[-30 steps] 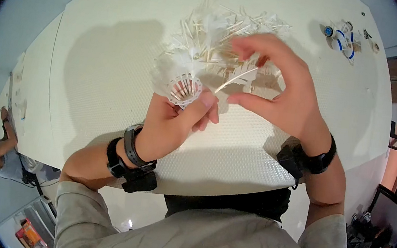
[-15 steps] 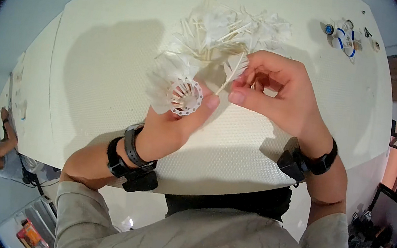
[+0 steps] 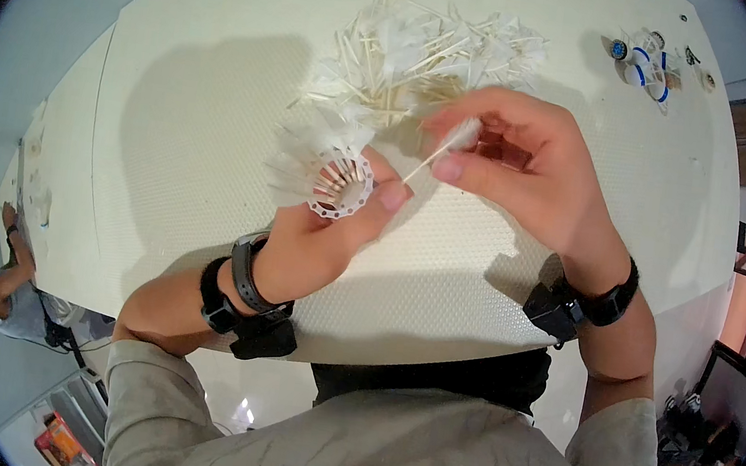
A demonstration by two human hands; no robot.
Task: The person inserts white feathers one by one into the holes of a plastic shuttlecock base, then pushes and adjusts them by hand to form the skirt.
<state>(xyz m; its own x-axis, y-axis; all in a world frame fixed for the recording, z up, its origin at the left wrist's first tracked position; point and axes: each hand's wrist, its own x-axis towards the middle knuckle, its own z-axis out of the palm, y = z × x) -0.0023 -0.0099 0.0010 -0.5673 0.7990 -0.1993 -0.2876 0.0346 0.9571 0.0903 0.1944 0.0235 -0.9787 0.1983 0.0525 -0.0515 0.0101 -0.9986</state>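
Left hand (image 3: 328, 239) grips a shuttlecock (image 3: 334, 174), pinching a feather (image 3: 462, 138) at two o'clock — seemingly adjusting it. Right hand (image 3: 548, 185) curls, pinch unclear; steadiness needed next.

Table (image 3: 442, 279) is bright, big soft shadow (image 3: 205, 119) on its left, my right hand (image 3: 555, 190) slightly blurred at the fingers (image 3: 492, 100), fisheye bending edges into black corners.

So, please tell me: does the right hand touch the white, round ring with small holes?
Apart. The head view shows pale textured table in the gap between the right hand and the white, round ring.
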